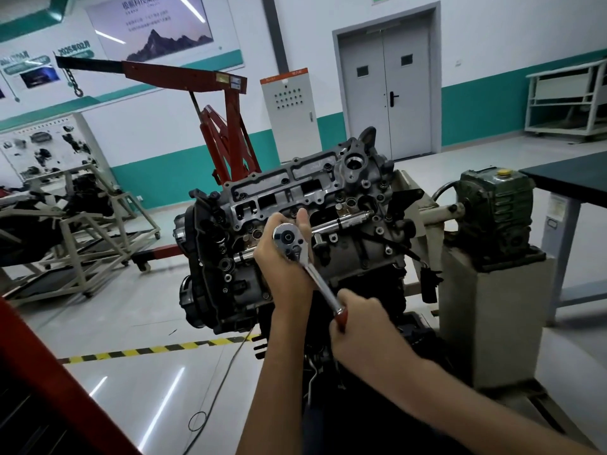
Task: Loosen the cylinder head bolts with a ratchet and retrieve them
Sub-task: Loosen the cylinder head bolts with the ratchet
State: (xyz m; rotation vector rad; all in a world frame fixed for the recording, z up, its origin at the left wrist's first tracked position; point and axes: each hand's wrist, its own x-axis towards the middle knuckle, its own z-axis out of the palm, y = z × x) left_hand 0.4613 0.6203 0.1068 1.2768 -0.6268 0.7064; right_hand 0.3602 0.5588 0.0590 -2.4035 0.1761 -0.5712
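A: Ratchet (318, 281) sits mid-frame on the cylinder head (295, 188), bolt hidden beneath. Left grip (282, 274) wraps its head; right grip (358, 326) clasps the red handle.
B: A tilted pull could slip the socket and round the bolt.

Red steel engine hoist (184, 75) at the back, white metal cabinet (289, 110) beside it, grey double door (384, 90) right.

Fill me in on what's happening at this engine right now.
A person is working a ratchet on the cylinder head of an engine mounted on a stand. The left hand grips the ratchet's head over the cylinder head, and the right hand grips its red handle. No removed bolts are visible.
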